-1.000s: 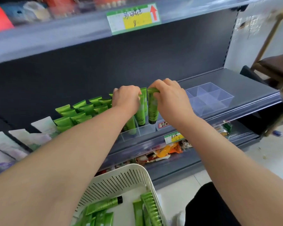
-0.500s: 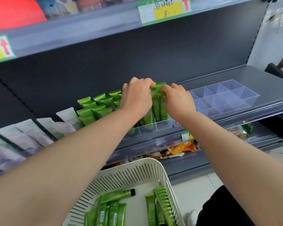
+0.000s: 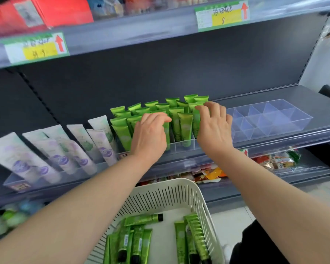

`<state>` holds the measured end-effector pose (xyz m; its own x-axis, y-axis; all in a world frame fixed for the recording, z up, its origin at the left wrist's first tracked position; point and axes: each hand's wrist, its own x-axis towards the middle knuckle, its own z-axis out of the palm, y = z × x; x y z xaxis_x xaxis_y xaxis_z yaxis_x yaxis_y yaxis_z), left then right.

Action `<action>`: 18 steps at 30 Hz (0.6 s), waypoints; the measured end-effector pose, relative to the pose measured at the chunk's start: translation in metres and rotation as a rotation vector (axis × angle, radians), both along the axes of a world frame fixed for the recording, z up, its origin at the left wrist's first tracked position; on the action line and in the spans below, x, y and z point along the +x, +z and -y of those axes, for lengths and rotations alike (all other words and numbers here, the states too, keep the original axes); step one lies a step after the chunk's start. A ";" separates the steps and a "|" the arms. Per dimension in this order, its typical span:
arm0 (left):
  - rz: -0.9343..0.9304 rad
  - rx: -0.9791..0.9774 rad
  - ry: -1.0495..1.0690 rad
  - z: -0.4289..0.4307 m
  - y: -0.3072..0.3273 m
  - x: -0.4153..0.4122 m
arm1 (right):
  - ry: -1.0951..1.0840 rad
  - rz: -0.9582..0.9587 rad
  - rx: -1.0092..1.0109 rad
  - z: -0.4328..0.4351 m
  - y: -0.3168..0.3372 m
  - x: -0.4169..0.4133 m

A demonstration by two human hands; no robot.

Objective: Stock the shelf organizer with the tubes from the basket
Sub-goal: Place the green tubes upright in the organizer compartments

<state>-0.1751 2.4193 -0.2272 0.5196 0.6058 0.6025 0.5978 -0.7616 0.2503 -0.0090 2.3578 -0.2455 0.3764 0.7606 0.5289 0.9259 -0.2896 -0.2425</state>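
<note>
Left hand [image 3: 151, 134]: fingers loosely bent, resting on tops of green tubes [image 3: 181, 126] standing in clear organizer [image 3: 179, 148] at shelf [image 3: 274, 94] front edge. Right hand [image 3: 214, 128]: fingers spread, tips touching tubes at organizer's right end, gripping nothing. Spare tubes [image 3: 141, 219] lie in basket [image 3: 179, 184] below.

Tubes [image 3: 185, 126] in organizer [image 3: 183, 147] on shelf [image 3: 312, 96], basket [image 3: 179, 182] below, second organizer [image 3: 271, 119] right

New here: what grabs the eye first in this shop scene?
Rows of upright green tubes fill a clear organizer mid-shelf, with the left hand and right hand touching them. Below, a white slotted basket holds loose tubes. An empty divided tray sits to the right.
</note>
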 end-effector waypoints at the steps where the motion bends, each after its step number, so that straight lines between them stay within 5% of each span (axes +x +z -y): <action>1: -0.033 -0.008 0.014 0.002 -0.002 -0.006 | 0.027 0.017 -0.008 0.003 -0.004 -0.008; 18: -0.586 -0.428 0.347 0.019 -0.056 -0.062 | 0.114 -0.002 -0.465 0.028 -0.062 -0.047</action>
<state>-0.2370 2.4007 -0.2828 0.4190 0.9075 -0.0309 0.9074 -0.4173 0.0507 -0.0555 2.3294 -0.3079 0.2773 0.9529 0.1226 0.9579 -0.2642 -0.1128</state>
